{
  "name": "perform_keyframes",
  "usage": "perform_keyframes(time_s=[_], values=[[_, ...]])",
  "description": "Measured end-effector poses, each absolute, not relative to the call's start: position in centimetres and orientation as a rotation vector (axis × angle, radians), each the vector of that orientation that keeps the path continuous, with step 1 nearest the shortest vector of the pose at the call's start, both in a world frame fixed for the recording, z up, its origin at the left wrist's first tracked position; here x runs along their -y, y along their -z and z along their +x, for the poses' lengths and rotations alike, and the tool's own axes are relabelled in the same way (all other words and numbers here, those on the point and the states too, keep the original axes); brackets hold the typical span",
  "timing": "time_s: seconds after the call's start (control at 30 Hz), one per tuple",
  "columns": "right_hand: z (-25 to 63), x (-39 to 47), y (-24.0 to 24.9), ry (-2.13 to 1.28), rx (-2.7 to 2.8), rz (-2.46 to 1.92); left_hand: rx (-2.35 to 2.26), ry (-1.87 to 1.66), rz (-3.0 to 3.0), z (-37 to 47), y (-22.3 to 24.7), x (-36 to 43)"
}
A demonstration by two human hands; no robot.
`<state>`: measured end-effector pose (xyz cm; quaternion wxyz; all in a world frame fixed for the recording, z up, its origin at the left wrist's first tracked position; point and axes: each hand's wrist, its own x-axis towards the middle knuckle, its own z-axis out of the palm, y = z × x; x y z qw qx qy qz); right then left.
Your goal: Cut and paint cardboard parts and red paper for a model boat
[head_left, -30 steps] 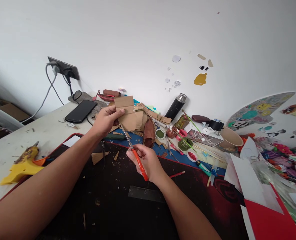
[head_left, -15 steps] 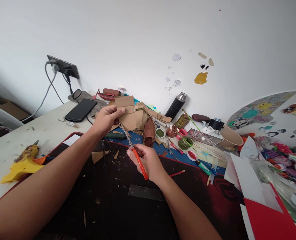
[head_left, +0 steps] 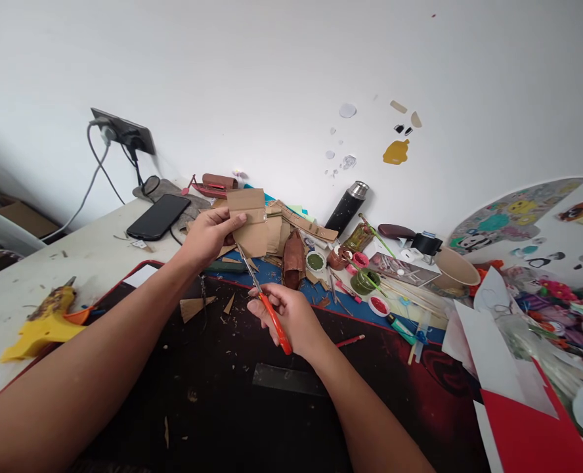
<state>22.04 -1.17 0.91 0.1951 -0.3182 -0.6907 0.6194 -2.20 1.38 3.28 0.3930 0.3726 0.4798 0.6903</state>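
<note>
My left hand [head_left: 211, 231] pinches a piece of brown cardboard [head_left: 250, 238] between thumb and fingers, holding it up over the far side of the black mat. In my right hand [head_left: 291, 318] is a pair of scissors [head_left: 274, 323] with orange-red handles. The blades point up and to the left, and their tips are at the lower left edge of the cardboard. Whether the blades are around the edge I cannot tell. Behind the held piece lie more cardboard scraps [head_left: 278, 238], and a brown rolled form [head_left: 294, 259] is just to the right.
A yellow glue gun [head_left: 45, 328] and a black phone [head_left: 158, 217] lie at the left. Open paint pots [head_left: 365, 281] and a black flask [head_left: 345, 209] are at the back. A clear ruler [head_left: 287, 380] lies on the black mat [head_left: 232, 414]. Papers [head_left: 528, 427] crowd the right.
Hands, cardboard and scissors hold almost the same position. The fingers and thumb of my right hand have shifted very slightly on the scissor handles.
</note>
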Motion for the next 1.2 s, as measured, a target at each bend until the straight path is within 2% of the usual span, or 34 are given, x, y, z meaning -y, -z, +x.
perform_keyframes(time_s=[0.27, 0.63, 0.73, 0.93, 1.2], values=[[22.1, 1.0, -2.2, -1.984, 1.871, -0.854, -1.243, -1.756, 0.965, -2.1, -3.2, -1.3], [22.2, 0.8, -2.2, -2.032, 1.868, -0.875, -1.285, -1.732, 1.08, -1.2, -4.1, -0.7], [22.0, 0.7, -1.2, -1.969, 1.863, -0.897, -1.327, -1.707, 1.115, -1.1, -4.1, -0.6], [21.9, 0.7, 0.0, -1.546, 1.99, -1.011, -1.312, -1.628, 1.119, -1.0, -3.9, -0.7], [21.6, 1.0, 0.7, -1.626, 1.934, -1.045, -1.325, -1.677, 1.129, -1.7, -2.5, -1.2]])
